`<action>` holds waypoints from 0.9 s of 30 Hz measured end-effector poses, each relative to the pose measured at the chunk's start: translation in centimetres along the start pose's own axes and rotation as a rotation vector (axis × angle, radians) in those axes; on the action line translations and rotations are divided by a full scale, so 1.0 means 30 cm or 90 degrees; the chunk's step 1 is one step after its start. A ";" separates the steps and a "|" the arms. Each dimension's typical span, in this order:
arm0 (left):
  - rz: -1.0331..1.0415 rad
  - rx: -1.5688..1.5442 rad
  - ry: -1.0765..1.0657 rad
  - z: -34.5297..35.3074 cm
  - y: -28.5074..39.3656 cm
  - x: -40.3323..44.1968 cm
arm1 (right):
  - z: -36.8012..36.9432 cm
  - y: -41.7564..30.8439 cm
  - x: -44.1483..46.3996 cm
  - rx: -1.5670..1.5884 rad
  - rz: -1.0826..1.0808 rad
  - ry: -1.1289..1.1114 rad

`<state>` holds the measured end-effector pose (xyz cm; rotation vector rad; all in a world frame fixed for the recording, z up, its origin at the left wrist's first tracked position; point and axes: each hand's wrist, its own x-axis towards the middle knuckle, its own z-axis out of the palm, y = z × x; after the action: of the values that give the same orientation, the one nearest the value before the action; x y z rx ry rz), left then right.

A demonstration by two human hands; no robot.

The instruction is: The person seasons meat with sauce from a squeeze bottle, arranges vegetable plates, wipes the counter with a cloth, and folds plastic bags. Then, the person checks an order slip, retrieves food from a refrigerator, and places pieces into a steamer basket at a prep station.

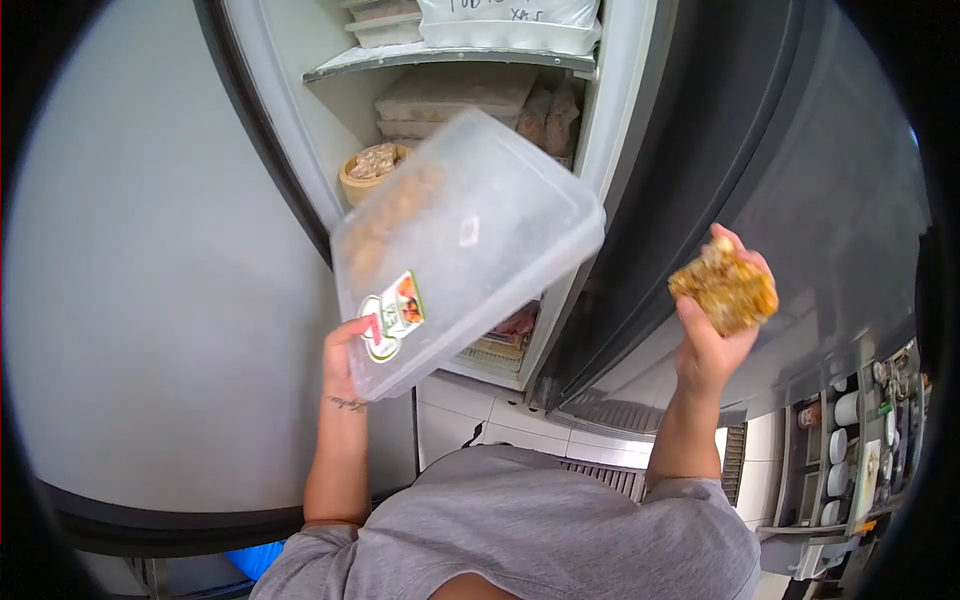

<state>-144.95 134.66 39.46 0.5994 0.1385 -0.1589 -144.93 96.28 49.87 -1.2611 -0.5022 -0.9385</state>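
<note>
A large translucent plastic container (500, 210) with a fruit-picture label (393, 315) is held tilted by my left hand (345, 350) at its lower left corner. Blurred brownish shapes show through its left side. My right hand (718, 335) grips a yellow-brown, frosty-looking chunk of food (728, 287), out to the right in front of the dark door. The two hands are well apart. Behind the container is the open fridge or freezer compartment, partly hidden by it.
Shelves (450, 58) hold white packages (510, 25), flat stacked boxes (455, 95) and a round tub (362, 180). A grey door (150, 250) stands left, a dark door (800, 200) right. A rack with jars (840, 450) is at the lower right.
</note>
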 end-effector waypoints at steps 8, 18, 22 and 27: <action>0.263 0.177 0.015 0.300 0.117 0.261 | -0.126 -0.016 -0.068 -0.032 0.010 -0.011; 0.243 0.244 0.092 0.570 0.102 0.802 | -0.254 0.005 -0.155 -0.043 0.106 -0.057; 0.502 0.570 -0.023 0.307 -0.258 0.671 | -0.340 -0.015 -0.252 -0.105 0.165 -0.064; 0.014 1.042 -0.005 -0.766 -0.853 0.097 | -0.433 -0.042 -0.491 -0.196 0.410 -0.066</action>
<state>-148.84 126.62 6.14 2.2287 -0.0414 -0.2361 -156.23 88.57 35.71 -1.6197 -0.0077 -0.4108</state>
